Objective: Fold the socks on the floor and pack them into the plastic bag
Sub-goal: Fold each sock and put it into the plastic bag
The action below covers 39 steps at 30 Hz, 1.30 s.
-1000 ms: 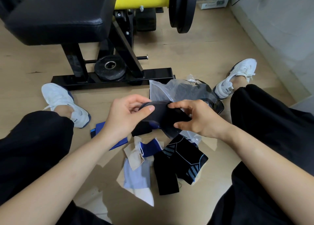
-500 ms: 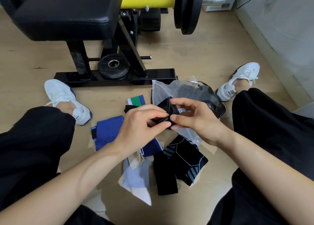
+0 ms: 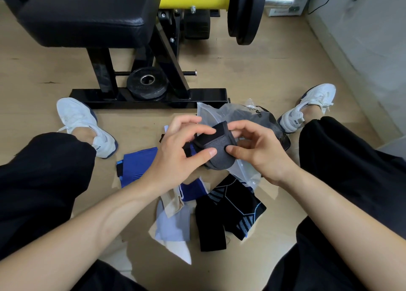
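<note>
A folded dark grey sock (image 3: pixel 216 153) with a black cuff is held above the floor between both hands. My left hand (image 3: pixel 178 154) pinches its left side with thumb and fingers. My right hand (image 3: pixel 257 152) pinches its right side. Just behind and under them lies the clear plastic bag (image 3: pixel 228 114), with dark socks inside. On the floor below lie a blue sock (image 3: pixel 137 166), a black sock with light-blue stripes (image 3: pixel 237 207), a plain black sock (image 3: pixel 211 231), and a pale lilac and white sock (image 3: pixel 173 227).
A black weight bench (image 3: pixel 151 97) with a yellow bar and weight plates stands ahead. My white shoes (image 3: pixel 81 123) (image 3: pixel 307 108) flank the sock pile, and my black-trousered legs lie on both sides. A wall runs along the right.
The sock has been turned and folded smaller, its grey side now showing. Both hands have shifted slightly and now pinch it between thumbs and fingers.
</note>
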### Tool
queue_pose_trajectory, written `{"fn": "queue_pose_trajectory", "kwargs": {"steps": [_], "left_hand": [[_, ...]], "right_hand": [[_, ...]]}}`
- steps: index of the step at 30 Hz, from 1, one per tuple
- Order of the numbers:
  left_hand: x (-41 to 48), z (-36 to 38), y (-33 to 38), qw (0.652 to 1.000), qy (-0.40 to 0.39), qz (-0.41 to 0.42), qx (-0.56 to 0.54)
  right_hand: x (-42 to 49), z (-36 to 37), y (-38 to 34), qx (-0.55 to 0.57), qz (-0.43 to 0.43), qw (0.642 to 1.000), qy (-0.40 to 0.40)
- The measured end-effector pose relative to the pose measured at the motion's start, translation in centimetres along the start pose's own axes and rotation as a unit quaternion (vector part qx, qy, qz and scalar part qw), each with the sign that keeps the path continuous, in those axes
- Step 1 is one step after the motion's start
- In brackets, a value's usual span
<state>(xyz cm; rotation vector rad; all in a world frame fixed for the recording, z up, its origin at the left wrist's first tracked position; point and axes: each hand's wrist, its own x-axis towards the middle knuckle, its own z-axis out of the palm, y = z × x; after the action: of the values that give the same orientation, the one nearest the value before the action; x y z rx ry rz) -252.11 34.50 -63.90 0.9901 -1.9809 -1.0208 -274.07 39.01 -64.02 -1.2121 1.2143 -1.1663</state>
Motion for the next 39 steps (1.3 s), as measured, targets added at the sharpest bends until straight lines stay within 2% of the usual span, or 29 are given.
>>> {"fn": "queue_pose_trajectory", "kwargs": {"steps": [2,4,7,9,10,11,13,15,16,18,27,35,39], "left_hand": [[-0.1,0.0,-0.1,0.994,-0.062,-0.050,-0.073],[-0.2,0.1,-0.1,0.989,-0.086,-0.060,-0.107],[0.0,-0.1,-0.4,0.991,-0.057,-0.068,-0.104],[0.1,-0.5,-1.1,0.994,-0.036,-0.078,-0.068],[0.2,-0.7,-1.5,0.995,-0.024,-0.087,-0.050],[0.2,-1.0,-2.0,0.995,-0.013,-0.097,-0.033],[0.2,-1.4,-2.8,0.994,0.003,-0.113,-0.004],[0.2,-1.7,-3.3,0.992,0.010,-0.121,0.020],[0.3,-1.7,-3.5,0.992,0.011,-0.122,0.029],[0.4,-1.7,-3.6,0.992,0.010,-0.120,0.038],[1.5,0.8,-4.5,0.995,-0.017,-0.087,0.048],[6.5,8.2,-4.3,0.976,-0.108,-0.009,0.189],[9.5,12.7,-6.0,0.975,-0.139,-0.050,0.167]], "right_hand": [[-0.1,0.0,0.1,0.012,-0.013,1.000,-0.010],[-0.2,0.2,0.2,0.020,-0.027,0.999,-0.013],[0.0,0.6,0.6,-0.017,-0.046,0.999,0.004],[0.2,0.5,1.2,-0.093,-0.057,0.993,0.037],[0.4,0.2,1.6,-0.175,-0.074,0.980,0.052],[0.7,-0.2,2.2,-0.286,-0.095,0.952,0.058],[1.0,-0.9,3.3,-0.487,-0.103,0.867,0.025],[1.1,-1.2,4.3,-0.582,-0.056,0.811,-0.026],[1.2,-1.3,4.6,-0.597,-0.032,0.801,-0.039],[1.5,-1.6,5.1,-0.593,-0.016,0.804,-0.041],[3.0,-4.5,4.1,-0.512,-0.035,0.857,0.046],[2.6,-6.4,2.8,-0.463,-0.042,0.884,0.046],[2.8,-6.8,2.3,-0.446,-0.049,0.892,0.063]]}}
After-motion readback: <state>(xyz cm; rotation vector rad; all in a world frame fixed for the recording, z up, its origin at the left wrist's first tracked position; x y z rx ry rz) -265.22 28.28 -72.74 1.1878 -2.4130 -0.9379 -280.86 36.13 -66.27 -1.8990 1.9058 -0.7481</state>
